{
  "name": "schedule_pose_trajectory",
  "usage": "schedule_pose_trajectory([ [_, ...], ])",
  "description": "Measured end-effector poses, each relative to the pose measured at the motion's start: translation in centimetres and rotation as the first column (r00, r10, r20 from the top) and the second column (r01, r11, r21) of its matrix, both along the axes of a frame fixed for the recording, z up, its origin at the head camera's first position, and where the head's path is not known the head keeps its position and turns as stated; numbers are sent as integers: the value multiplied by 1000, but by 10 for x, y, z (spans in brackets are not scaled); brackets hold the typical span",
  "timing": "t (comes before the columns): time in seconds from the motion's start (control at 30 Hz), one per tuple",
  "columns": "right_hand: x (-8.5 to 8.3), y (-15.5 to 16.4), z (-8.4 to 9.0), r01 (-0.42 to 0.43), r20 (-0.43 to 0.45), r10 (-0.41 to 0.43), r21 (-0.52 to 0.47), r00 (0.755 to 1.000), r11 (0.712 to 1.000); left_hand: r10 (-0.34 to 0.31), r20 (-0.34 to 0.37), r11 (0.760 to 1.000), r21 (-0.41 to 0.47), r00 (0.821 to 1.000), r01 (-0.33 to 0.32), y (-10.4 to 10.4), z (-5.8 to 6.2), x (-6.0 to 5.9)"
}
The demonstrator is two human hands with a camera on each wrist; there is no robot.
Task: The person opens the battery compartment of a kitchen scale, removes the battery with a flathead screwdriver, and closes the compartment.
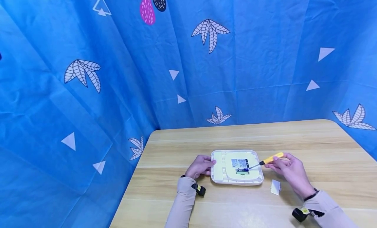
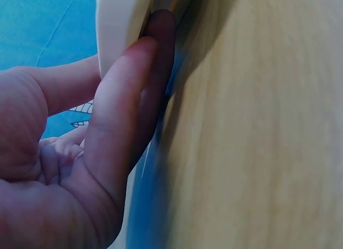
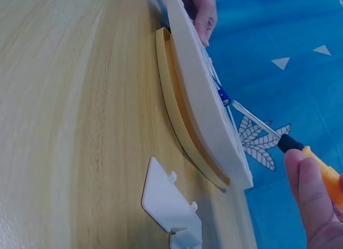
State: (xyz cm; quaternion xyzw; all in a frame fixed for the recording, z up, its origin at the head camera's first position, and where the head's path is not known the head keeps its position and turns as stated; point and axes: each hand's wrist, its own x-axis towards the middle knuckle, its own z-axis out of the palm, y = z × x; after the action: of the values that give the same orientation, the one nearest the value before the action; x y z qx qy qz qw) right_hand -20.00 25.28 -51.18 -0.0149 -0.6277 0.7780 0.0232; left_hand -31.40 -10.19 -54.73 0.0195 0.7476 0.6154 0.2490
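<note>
screwdriver (image 1: pixel 269 160) pinched in right hand (image 1: pixel 287 171), tip on scale (image 1: pixel 237 167)

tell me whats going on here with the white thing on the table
A person works at a wooden table. The left hand steadies the flat white square device by its left edge. The right hand holds a yellow-handled screwdriver, its tip at the open battery slot in the middle, where a blue battery sits. A small white plastic cover lies on the table beside the device.
</note>
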Motion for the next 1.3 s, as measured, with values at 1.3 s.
schedule_pose_trajectory([
  [1.3,7,-40,21,143,-275,46,629,960,764,-9,-12,1000,-5,1000,9,1,1,-1],
])
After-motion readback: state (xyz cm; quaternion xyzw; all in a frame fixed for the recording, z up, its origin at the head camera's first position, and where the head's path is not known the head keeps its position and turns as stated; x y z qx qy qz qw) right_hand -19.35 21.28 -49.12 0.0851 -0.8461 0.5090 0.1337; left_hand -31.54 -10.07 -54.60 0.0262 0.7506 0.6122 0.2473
